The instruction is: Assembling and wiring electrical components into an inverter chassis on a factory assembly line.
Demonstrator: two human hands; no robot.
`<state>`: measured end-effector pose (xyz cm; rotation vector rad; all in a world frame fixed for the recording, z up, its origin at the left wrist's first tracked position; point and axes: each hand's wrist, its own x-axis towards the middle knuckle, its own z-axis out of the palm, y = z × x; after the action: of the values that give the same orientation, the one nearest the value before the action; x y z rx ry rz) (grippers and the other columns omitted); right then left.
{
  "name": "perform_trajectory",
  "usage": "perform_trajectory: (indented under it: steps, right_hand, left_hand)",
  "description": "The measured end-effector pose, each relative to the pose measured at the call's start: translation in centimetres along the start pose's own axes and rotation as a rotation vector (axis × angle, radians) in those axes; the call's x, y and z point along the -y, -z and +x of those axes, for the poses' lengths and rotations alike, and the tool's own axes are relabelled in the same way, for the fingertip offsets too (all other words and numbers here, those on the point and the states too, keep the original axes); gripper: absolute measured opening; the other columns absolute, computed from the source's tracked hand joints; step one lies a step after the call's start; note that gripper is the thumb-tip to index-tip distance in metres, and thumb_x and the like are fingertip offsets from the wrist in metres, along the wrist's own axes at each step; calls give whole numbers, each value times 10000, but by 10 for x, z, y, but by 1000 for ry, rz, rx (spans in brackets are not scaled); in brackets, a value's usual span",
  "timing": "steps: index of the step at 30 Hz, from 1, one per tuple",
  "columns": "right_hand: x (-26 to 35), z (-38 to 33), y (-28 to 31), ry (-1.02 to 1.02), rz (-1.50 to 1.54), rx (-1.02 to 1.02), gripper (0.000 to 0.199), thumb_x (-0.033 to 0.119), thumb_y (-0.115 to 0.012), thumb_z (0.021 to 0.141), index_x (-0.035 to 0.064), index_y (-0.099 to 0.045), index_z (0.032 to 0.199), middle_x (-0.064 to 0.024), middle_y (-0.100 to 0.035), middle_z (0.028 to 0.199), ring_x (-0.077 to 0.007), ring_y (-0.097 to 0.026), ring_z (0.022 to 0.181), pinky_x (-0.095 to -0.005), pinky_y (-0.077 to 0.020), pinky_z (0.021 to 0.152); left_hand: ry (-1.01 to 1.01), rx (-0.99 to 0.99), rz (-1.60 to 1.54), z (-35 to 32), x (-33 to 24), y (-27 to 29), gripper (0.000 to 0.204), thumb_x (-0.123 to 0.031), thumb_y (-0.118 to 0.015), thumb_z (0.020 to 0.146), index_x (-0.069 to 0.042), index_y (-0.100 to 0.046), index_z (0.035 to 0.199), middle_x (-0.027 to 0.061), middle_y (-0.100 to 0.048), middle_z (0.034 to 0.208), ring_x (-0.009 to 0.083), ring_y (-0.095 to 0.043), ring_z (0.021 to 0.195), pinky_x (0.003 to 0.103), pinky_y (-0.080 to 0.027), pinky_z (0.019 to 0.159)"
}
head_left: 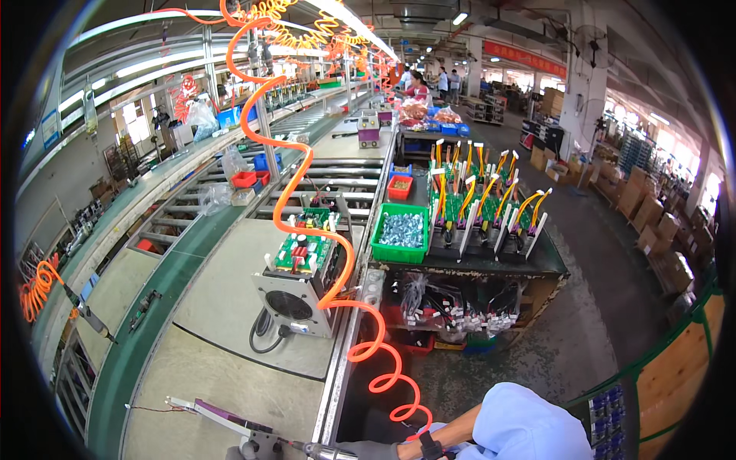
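Observation:
At the bottom edge, a long narrow panel (pixel 222 415) with a purple side and a black end lies tilted over the workbench. My left hand (pixel 244 449), in a grey glove, grips its black end; only some fingers show. My right hand (pixel 372 450), also gloved, is closed round a silver power screwdriver (pixel 328 451), whose bit points left at the black end; whether it touches a screw I cannot tell. Thin wires (pixel 153 409) trail from the panel's far end. An orange coiled air hose (pixel 379 349) hangs down to beside my right wrist.
Ahead on the line stands a fan-cooled unit (pixel 295 303) with green circuit boards and a black cord. To the right, a dark bench (pixel 491 266) carries a green bin (pixel 400 253) of small parts and several board assemblies. Another screwdriver (pixel 90 316) hangs at left. People are far off.

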<state>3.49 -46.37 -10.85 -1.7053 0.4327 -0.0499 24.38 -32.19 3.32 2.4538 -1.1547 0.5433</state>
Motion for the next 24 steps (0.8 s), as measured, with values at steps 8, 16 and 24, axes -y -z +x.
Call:
perform_trajectory:
  steps: [8,16,24]
  right_hand:
    - [41,-28,99,145,-392,246,515,95,-771,781,62,-660,1282,-109,-755,1104,-221,-727,994,-443,-571,951]
    - [111,-18,221,-311,-1263,427,381,377,-713,809,76,-813,1019,-202,-776,930,-415,-748,929,-508,-589,841]
    - [84,49,350,-281,-1496,195,713,724,-669,800,40,-806,944,-214,-764,849,-371,-751,795,-485,-581,751]
  left_hand:
    - [-48,-8,-16,-23,31,30,369,-348,-769,931,-70,-722,1168,201,-734,983,407,-701,907,510,-552,756]
    - [247,594,232,-52,92,40,399,-322,-767,865,-83,-730,1183,183,-747,1099,370,-714,1002,507,-556,781]
    - [77,85,281,-82,94,2,181,-215,-746,822,-114,-598,846,140,-613,794,375,-631,751,497,-497,649]
